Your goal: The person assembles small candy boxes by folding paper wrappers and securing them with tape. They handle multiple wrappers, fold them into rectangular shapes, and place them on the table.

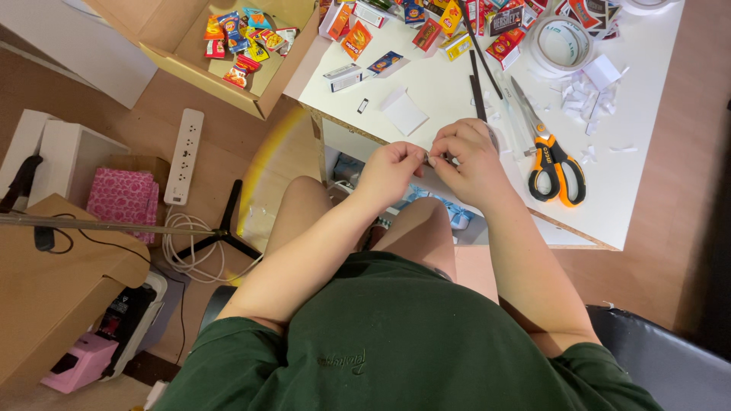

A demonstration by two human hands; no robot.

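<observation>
Fingertips of the left hand (392,169) and right hand (470,161) are pinched on a tiny pale scrap (432,159) at the counter (449,95) edge — easily dropped if either grip slackens.

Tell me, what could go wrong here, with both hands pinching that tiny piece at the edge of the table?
1. The small piece is pinched between the left hand and right hand past the table edge; if it slips, it would likely drop to the floor.
2. The scissors lie close beside the right hand; a sideways move could knock them.
3. The paper scraps lie loose and could be brushed off.
</observation>
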